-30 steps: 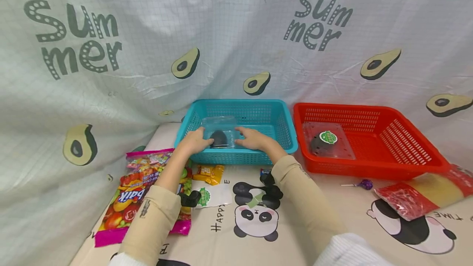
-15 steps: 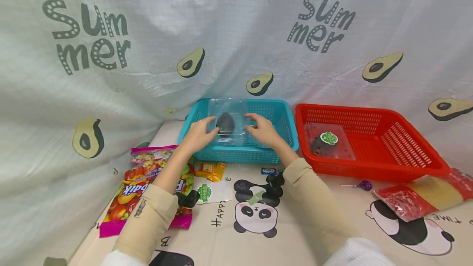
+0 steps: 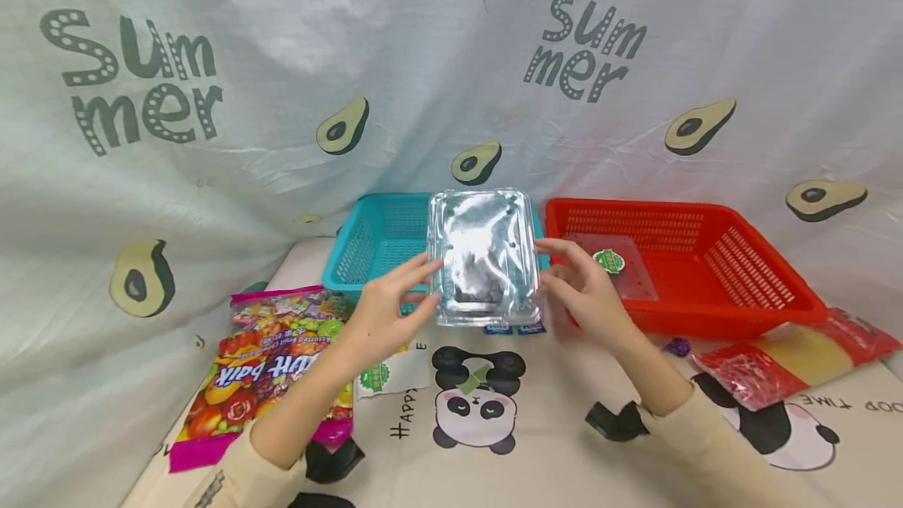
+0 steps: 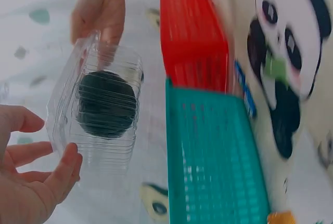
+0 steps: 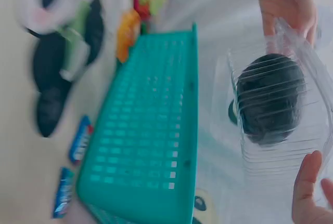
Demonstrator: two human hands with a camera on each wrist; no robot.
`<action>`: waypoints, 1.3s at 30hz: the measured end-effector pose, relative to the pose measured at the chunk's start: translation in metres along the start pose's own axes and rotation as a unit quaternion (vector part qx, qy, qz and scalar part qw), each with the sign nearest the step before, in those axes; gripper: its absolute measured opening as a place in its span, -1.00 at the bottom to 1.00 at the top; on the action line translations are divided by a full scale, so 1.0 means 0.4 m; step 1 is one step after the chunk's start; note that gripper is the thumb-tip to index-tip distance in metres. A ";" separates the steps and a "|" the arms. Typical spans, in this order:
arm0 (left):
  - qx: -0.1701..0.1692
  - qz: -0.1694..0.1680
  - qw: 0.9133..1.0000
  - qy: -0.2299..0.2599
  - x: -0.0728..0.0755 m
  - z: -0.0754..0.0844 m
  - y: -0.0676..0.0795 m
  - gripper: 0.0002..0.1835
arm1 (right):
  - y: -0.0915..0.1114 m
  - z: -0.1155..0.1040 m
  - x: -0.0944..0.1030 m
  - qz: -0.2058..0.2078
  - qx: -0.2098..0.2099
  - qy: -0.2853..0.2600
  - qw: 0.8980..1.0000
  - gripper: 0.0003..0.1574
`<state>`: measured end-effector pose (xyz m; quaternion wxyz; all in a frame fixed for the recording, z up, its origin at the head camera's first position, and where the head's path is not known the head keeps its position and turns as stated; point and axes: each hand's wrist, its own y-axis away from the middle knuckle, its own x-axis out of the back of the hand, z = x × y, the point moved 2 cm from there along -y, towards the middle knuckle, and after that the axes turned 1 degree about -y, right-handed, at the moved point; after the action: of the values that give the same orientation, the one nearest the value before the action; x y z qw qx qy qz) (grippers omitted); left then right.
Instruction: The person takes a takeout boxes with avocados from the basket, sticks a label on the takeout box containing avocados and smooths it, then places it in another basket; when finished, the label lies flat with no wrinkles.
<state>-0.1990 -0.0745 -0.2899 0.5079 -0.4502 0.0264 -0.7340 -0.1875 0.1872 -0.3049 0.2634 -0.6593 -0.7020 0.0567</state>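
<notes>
Between both hands a clear plastic clamshell box [image 3: 487, 234] is held up in front of the turquoise basket [image 3: 343, 257], tilted with its glossy broad face toward the head camera. A dark oval thing [image 4: 106, 104] shows through its ribbed wall. My left hand [image 3: 388, 312] grips one long side, thumb and fingers at the rim. On the opposite side, my right hand [image 3: 585, 288] holds the box's edge with thumb and fingertips. Part of the basket is hidden behind the box.
To the right stands a red basket [image 3: 712, 321] holding another clear box [image 3: 638, 269] with a green-white label. A colourful candy bag [image 3: 275, 367] lies left. Small blue packets [image 3: 532, 328] lie below the box, while a purple lollipop [image 3: 677, 346] and red-yellow bag [image 3: 797, 359] lie right.
The clear box has been lifted up out of the turquoise basket and brought nearer and to the right, its face tilting up. Both hands have moved with it.
</notes>
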 end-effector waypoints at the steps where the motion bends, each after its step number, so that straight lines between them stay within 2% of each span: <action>1: -0.008 -0.006 1.000 0.006 -0.008 0.011 0.019 -0.53 | 0.027 -0.007 0.004 -0.004 -0.005 -0.005 1.000 -0.52; 7: -0.018 -0.069 0.994 0.083 -0.052 0.053 0.134 -0.52 | 0.179 -0.023 0.017 -0.037 0.002 -0.002 0.999 -0.53; 10: -0.021 -0.099 0.989 0.108 -0.073 0.054 0.181 -0.56 | 0.235 -0.010 0.009 -0.049 0.021 -0.011 0.999 -0.50; 13: -0.013 -0.107 0.987 0.122 -0.098 0.038 0.206 -0.59 | 0.267 0.021 -0.005 -0.067 0.017 -0.046 0.997 -0.49; 15: 0.001 -0.108 0.986 0.128 -0.115 0.020 0.212 -0.59 | 0.275 0.047 -0.014 -0.075 -0.006 -0.066 0.995 -0.50; 19: 0.064 -0.128 0.981 0.131 -0.149 -0.021 0.213 -0.56 | 0.270 0.095 -0.028 -0.078 -0.049 -0.079 0.993 -0.52; 22: 0.086 -0.150 0.977 0.128 -0.168 -0.044 0.211 -0.50 | 0.267 0.120 -0.032 -0.080 -0.057 -0.083 0.992 -0.50; 28: 0.074 -0.190 0.972 0.117 -0.187 -0.075 0.205 -0.38 | 0.277 0.152 -0.034 -0.101 -0.014 -0.009 0.995 -0.36; 31: 0.075 -0.201 0.972 0.100 -0.187 -0.084 0.205 -0.37 | 0.285 0.166 -0.038 -0.110 -0.032 0.028 0.993 -0.28; 34: 0.078 -0.184 0.977 0.077 -0.175 -0.091 0.202 -0.39 | 0.292 0.176 -0.043 -0.117 -0.060 0.042 0.990 -0.23; 37: 0.096 -0.147 0.984 0.037 -0.147 -0.105 0.192 -0.42 | 0.295 0.184 -0.045 -0.117 -0.047 0.031 0.992 -0.21; 39: 0.114 -0.124 0.986 -0.009 -0.125 -0.123 0.183 -0.46 | 0.295 0.185 -0.043 -0.114 -0.035 0.019 0.993 -0.22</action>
<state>-0.1760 -0.0919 -0.3870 0.4610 -0.3960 -0.1180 -0.7853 -0.1148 0.2052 -0.4235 0.2584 -0.5849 -0.7687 -0.0110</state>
